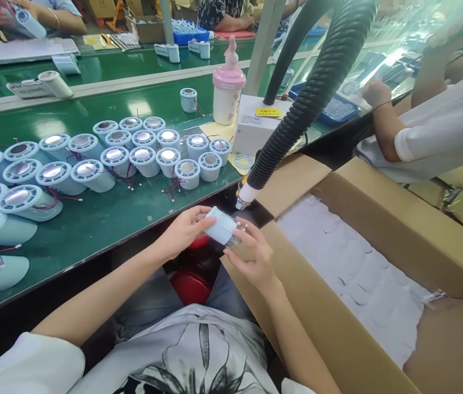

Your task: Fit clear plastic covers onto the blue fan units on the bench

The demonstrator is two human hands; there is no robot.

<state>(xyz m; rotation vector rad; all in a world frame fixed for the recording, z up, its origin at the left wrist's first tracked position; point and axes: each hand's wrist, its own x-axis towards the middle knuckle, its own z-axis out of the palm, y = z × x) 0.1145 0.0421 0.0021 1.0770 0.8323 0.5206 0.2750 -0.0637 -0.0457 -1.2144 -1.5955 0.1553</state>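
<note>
Over my lap, both hands hold one light-blue cylindrical housing [220, 225], tilted, with a clear plastic part [235, 238] at its right end. My left hand [194, 227] pinches the housing's left end between thumb and fingers. Around the clear part, my right hand [254, 251] has its fingers curled; whether that part is fixed to the housing I cannot tell. Just above hangs the pale nozzle [247, 195] of a black corrugated hose [293, 109], apart from my hands. Several similar housings [143, 156] stand on the green bench to the left, with thin red and black wires.
An open cardboard box [297, 279] lined with white sheeting stands at my right. A pink-topped bottle [227, 87] and a white box-shaped device [256, 123] are at the bench edge. Co-workers sit across the green bench [133, 208] and on the right, near a blue tray [340, 109].
</note>
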